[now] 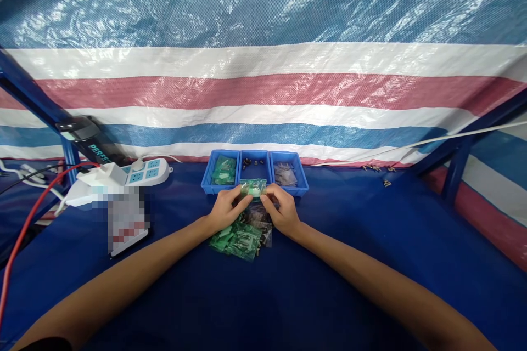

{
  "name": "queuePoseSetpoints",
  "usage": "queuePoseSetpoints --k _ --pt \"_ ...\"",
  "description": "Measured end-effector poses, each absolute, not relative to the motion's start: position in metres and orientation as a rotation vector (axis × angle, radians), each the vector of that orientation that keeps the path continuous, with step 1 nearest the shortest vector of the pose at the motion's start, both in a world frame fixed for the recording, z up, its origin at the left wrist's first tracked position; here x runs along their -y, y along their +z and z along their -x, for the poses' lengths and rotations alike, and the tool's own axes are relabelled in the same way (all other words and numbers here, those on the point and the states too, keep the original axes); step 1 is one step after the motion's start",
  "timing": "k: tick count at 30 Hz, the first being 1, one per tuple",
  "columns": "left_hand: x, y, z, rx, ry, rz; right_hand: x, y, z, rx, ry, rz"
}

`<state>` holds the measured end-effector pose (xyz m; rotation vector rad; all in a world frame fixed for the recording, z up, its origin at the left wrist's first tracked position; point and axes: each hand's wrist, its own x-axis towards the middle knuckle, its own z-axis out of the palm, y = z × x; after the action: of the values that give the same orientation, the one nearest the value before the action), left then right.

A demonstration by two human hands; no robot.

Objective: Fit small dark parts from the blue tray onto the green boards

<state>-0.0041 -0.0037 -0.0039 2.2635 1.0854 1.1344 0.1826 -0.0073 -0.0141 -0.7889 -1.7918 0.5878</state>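
Between my two hands is a small green plastic packet (pixel 253 186), pinched at both sides. My left hand (pixel 226 208) grips its left end with thumb and fingers, and my right hand (pixel 282 211) grips the right end. What lies inside the packet is too small to make out. Just below, on the blue table, is a heap of green packets (pixel 239 240) with several clear packets (pixel 267 233) at its right. Behind my hands stand three blue bins: the left bin (pixel 207 175) holds green packets, the middle bin (pixel 255 154) small dark parts, the right bin (pixel 303 180) clear packets.
A white power strip (pixel 150 173) with a plugged-in adapter lies at the left, near a dark bottle (pixel 96 145) and a blurred-out flat object (pixel 127 222). A red cable (pixel 27 225) runs along the left. Small metal parts (pixel 386 182) lie at the back right.
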Motion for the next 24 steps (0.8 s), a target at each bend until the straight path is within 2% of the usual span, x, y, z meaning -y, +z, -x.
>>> queuePoseSetpoints --k 24 --pt "0.0036 -0.0027 0.0041 -1.041 1.050 -2.283 0.0056 -0.0217 -0.1817 1.783 0.658 0.867"
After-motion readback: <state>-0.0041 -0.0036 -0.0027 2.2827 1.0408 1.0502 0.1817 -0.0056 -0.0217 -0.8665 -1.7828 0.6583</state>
